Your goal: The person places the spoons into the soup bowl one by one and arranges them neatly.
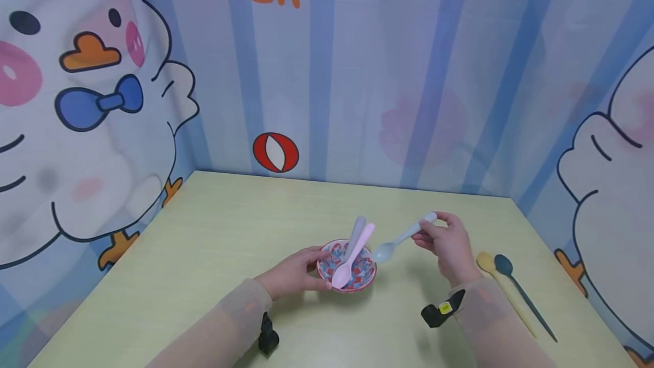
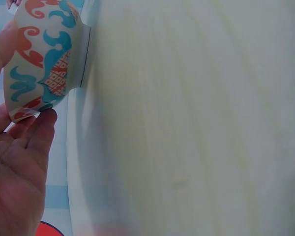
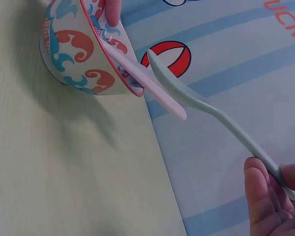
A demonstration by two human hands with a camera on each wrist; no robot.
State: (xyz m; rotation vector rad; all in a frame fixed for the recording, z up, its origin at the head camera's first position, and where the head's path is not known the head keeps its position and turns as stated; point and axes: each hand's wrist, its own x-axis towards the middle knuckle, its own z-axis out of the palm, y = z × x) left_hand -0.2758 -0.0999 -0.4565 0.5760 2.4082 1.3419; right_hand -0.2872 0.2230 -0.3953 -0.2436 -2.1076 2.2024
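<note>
A small bowl (image 1: 361, 281) with a red rim and a blue-and-red pattern stands on the table. At its left side, my left hand (image 1: 300, 271) grips the rim between thumb and fingers; the left wrist view shows the fingers on the bowl's patterned outer wall (image 2: 45, 54). Inside the bowl lean a pink spoon (image 1: 343, 273) and a greyish-purple spoon (image 1: 356, 234), handles sticking up past the far rim. My right hand (image 1: 449, 246) pinches a pale blue-green spoon (image 1: 384, 251) by its handle end. That spoon's head hovers by the bowl's right edge, pointing left.
To the right, beside my right forearm, a yellow spoon (image 1: 486, 263) and a dark teal spoon (image 1: 504, 266) lie on the pale wooden table (image 1: 245, 214). A printed duck curtain (image 1: 352, 72) hangs behind the table's far edge. Each wrist carries a black camera (image 1: 438, 314).
</note>
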